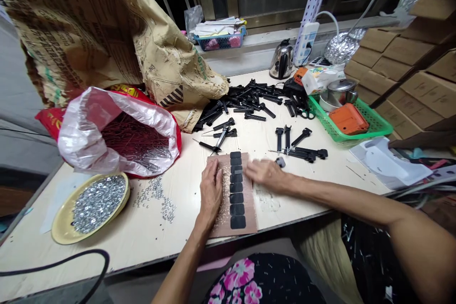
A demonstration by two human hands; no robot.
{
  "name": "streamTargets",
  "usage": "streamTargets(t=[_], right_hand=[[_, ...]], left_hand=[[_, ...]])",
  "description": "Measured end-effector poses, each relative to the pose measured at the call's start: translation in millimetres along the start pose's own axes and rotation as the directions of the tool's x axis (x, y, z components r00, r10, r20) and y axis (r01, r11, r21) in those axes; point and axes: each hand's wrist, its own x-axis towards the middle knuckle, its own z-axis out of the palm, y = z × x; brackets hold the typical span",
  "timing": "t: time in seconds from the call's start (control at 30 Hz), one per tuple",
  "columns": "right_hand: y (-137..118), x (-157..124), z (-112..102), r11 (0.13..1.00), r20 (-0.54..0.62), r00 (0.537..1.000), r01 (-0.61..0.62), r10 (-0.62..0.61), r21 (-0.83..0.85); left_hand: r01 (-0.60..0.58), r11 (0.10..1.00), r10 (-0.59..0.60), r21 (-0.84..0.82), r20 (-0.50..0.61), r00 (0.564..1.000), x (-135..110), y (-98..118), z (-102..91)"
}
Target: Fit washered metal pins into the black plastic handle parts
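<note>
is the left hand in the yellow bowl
No, the left hand rests on the brown board, beside its row of black pads, and the bowl stands apart, farther left.

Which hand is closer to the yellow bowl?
Left. The left hand is right of the bowl, at the board's left edge; the right hand is farther right, by the board's right edge.

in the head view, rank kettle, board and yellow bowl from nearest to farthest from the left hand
1. Board: directly under the left hand.
2. Yellow bowl: off to the hand's left.
3. Kettle: back right, farthest.
</note>
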Motion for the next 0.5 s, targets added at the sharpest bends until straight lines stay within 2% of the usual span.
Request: streamTargets(t=[0.07, 0.1, 0.13, 0.2, 0.3, 0.43, 0.5], right_hand=[[-10.2, -9.6, -6.0, 0.978, -0.004, 0.978, 0.210, -0.210, -0.007], [-14.1, -13.0, -8.9, 0.969, -0.011, 0.969, 0.247, -0.247, -0.007], [-16.9, -15.1, -11.2, 0.973, -0.022, 0.973, 0.231, -0.231, 0.000], [-18.7, -15.8, -12.8, 0.995, -0.049, 0.995, 0.090, -0.088, 0.042], [-12.2, -10.4, -9.2, 0.987, -0.053, 0.994, -0.084, 0.092, 0.134], [6.1, 0.0, -6.6, 0.954, -0.024, 0.975, -0.212, 0.222, 0.213], [8.7, 1.9, -8.5, 0.940, -0.007, 0.972, -0.227, 0.237, 0.254]], left_hand=[[-0.004, 1.000, 0.004, 0.005, 0.004, 1.000, 0.1, 0.9, -0.3], [-0.007, 1.000, 0.007, 0.007, 0.007, 1.000, 0.2, 1.3, -0.3], [-0.009, 1.000, 0.009, 0.009, 0.008, 1.000, 0.3, 1.7, -0.4], [-0.010, 1.000, 0.010, 0.016, 0.010, 1.000, 0.7, 2.4, -0.5], [-0.011, 1.000, 0.011, 0.024, 0.013, 1.000, 1.2, 3.0, -0.3], [-0.015, 0.999, 0.015, 0.031, 0.009, 1.000, 1.8, 3.4, 0.4], [-0.012, 0.999, 0.012, 0.032, 0.001, 1.000, 1.9, 3.9, 0.4]])
